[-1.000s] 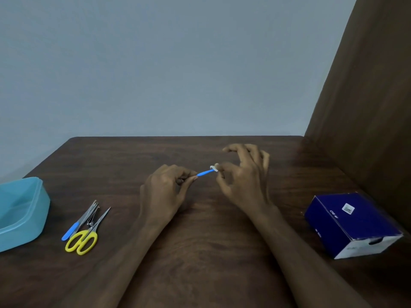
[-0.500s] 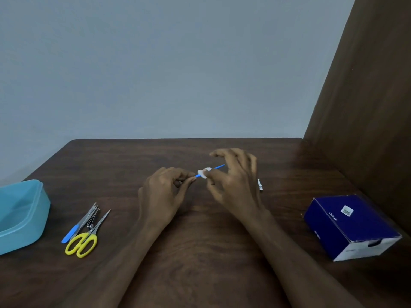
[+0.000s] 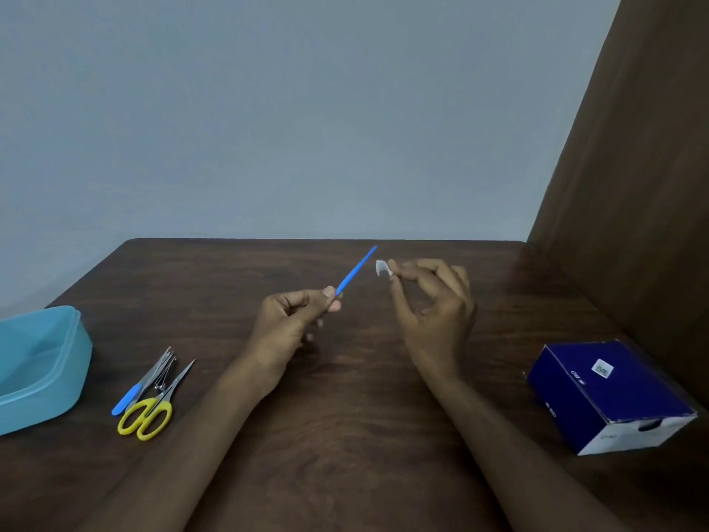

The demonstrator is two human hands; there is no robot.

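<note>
My left hand [image 3: 292,318] grips the lower end of a thin blue stick [image 3: 356,270] between thumb and fingers, and the stick points up and to the right over the dark wooden table [image 3: 345,435]. My right hand [image 3: 431,301] pinches a small white piece [image 3: 382,268] between thumb and forefinger, just right of the stick's tip and apart from it. Both hands hover above the middle of the table.
A light blue plastic container [image 3: 38,362] stands at the left edge. Yellow-handled scissors [image 3: 151,408], a blue-handled tool [image 3: 132,395] and metal clippers [image 3: 165,372] lie beside it. A dark blue box [image 3: 610,393] sits at the right, near a brown wall panel [image 3: 633,186].
The white piece has come off the blue stick: my right hand pulled it away to the right, and the stick is now bare and tilted more steeply upward.
</note>
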